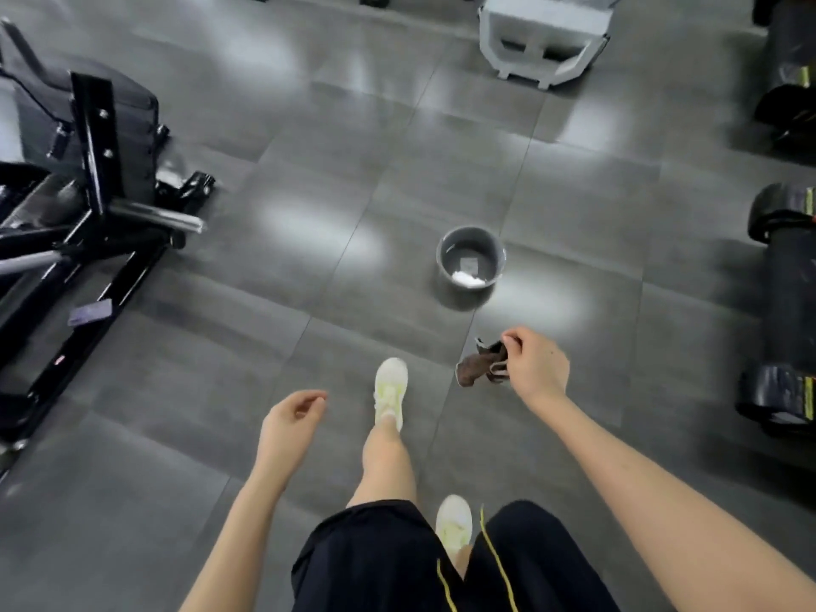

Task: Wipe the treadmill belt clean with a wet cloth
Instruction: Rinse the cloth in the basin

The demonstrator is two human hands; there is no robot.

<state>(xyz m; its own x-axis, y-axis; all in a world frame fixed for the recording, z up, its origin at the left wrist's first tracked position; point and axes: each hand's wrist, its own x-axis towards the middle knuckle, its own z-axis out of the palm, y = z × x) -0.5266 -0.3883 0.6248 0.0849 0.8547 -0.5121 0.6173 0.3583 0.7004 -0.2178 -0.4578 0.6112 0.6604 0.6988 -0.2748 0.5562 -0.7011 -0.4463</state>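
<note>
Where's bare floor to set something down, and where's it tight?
Bare tiles lie between the black bench frame and the grey bucket, and between bucket and white machine base. Crowded at the right edge: black rolled gear.

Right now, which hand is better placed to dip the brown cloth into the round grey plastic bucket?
Right, probably. The right hand pinches the crumpled brown cloth and is nearer the round grey bucket of water ahead; the left hand is empty, fingers loosely curled.
</note>
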